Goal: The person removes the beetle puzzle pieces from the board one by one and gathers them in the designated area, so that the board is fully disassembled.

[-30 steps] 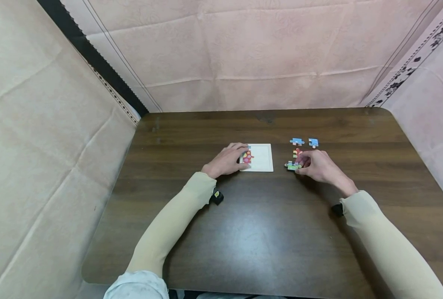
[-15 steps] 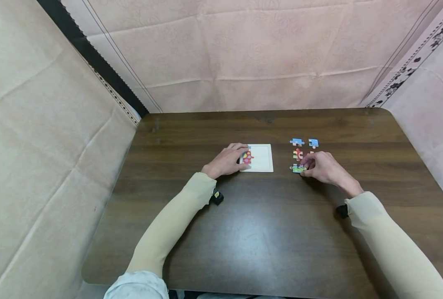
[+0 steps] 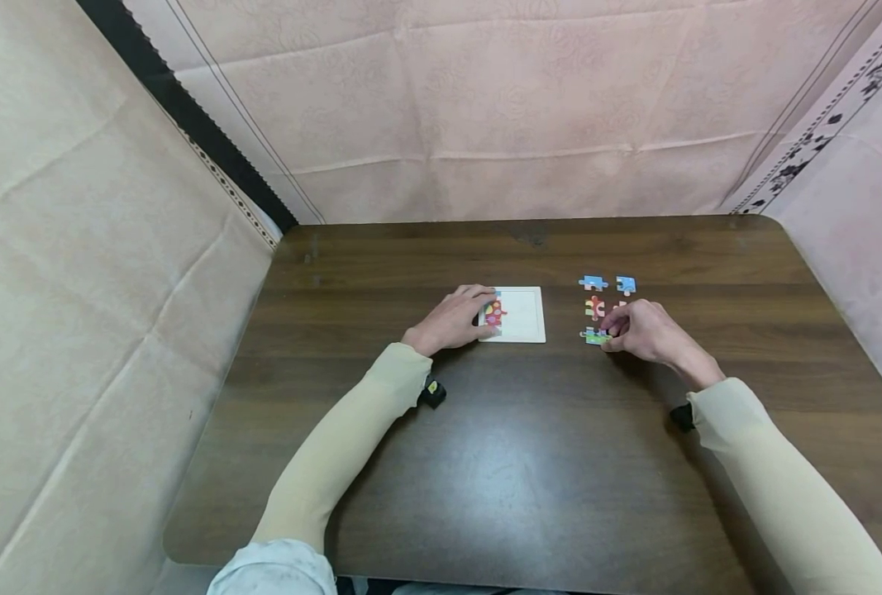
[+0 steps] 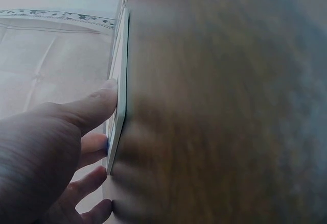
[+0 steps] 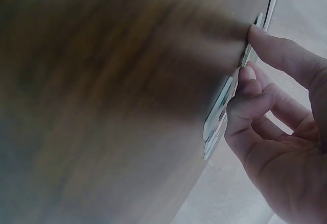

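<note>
My left hand (image 3: 451, 319) rests on the left side of a white puzzle tray (image 3: 524, 318), fingers near its far edge and thumb near its front edge. In the left wrist view the thumb lies on the tray's face. Between thumb and fingers shows a red, dotted part of a puzzle picture (image 3: 493, 313) at the tray's left side. To the right of the tray, my right hand (image 3: 647, 335) pinches a green puzzle piece (image 3: 593, 336) at its right end, close over the table. In the right wrist view, thumb and index finger meet the thin piece (image 5: 247, 55).
Two blue puzzle pieces (image 3: 593, 283) lie behind the right hand, with a red piece (image 3: 594, 307) nearer. The right hand partly hides another piece beside the red one. The brown wooden table (image 3: 485, 463) stands against hanging cloth (image 3: 522, 107) at the back and sides.
Over the first half second the right hand shifted a little to the right with the green puzzle piece, uncovering more of the red piece. The left hand and tray have stayed put.
</note>
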Motion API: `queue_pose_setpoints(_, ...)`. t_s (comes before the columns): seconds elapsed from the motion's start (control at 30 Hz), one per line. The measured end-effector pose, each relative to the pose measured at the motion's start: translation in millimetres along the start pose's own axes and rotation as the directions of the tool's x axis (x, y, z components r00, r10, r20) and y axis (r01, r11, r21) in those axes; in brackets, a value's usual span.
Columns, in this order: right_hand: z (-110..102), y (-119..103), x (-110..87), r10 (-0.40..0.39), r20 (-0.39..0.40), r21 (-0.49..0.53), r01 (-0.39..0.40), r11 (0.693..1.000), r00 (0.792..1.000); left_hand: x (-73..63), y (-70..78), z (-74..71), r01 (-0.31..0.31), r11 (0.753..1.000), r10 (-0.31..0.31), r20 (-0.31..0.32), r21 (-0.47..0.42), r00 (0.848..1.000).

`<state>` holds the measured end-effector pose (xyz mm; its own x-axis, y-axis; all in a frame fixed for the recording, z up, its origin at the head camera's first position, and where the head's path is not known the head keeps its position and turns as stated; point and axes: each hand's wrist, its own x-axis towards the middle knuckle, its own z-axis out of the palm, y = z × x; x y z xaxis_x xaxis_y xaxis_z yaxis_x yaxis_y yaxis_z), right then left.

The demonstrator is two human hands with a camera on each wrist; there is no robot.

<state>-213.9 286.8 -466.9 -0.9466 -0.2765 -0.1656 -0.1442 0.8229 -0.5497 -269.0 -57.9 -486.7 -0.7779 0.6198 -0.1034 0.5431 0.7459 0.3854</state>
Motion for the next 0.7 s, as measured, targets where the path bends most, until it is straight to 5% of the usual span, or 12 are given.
queue_pose_setpoints(0.47,-4.1,-0.7,1.9,0.022,0.016,0.011,-0.022,1.000,1.000,-0.2,0.8,0.0,0.004,1.000,-0.004,-0.001,0.001,1.000)
queue_pose_setpoints(0.7,-15.1,-6.3,0.7,0.060,-0.048,0.039,-0.058,0.998,0.997,-0.3,-0.3,-0.1,-0.005,1.000,0.005,-0.002,0.003,1.000)
